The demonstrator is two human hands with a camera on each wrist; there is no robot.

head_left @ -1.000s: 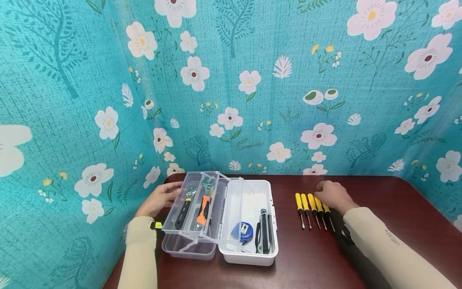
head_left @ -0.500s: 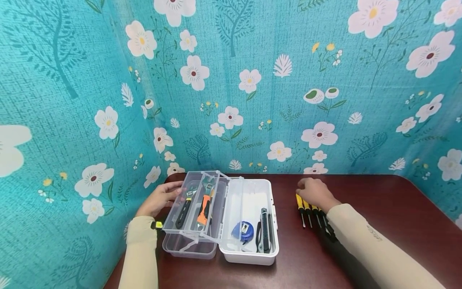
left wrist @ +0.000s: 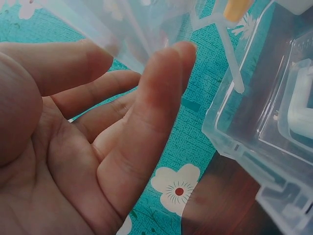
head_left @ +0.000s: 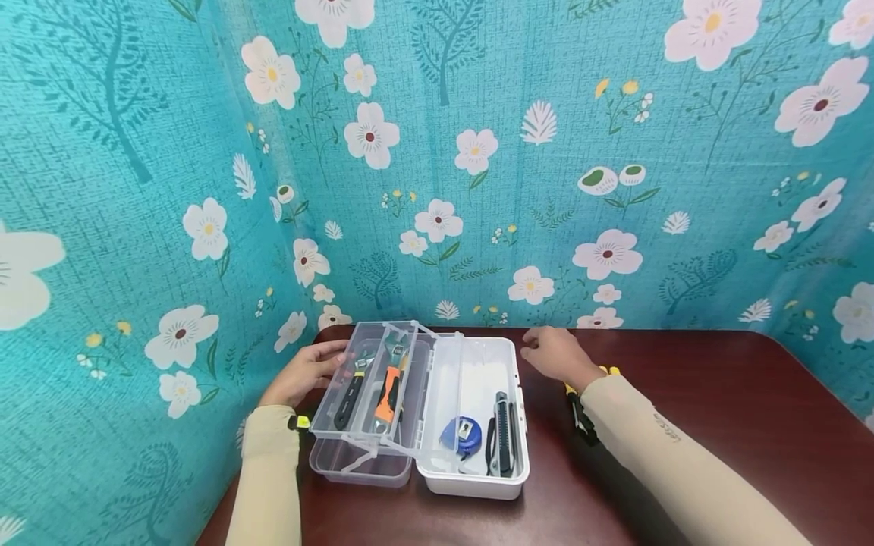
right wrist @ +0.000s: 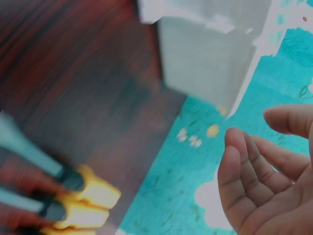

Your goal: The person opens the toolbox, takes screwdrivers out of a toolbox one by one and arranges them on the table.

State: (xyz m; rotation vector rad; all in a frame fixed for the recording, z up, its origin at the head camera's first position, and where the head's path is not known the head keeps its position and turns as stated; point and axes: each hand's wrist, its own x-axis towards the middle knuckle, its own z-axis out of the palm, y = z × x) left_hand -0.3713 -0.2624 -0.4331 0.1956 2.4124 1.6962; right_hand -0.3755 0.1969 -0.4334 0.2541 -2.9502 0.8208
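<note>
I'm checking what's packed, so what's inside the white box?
A blue tape measure, what looks like a utility knife, and a black curved handle beside it. Anything under them is covered, so I can't tell.

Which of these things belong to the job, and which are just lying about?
Apparently part of the job:
toolbox, with the empty right hand beside it
clear tray, at the left hand
wrenches in the tray
tape measure and knife in the toolbox
yellow-handled screwdrivers

Just surroundings:
flowered cloth
table
</note>
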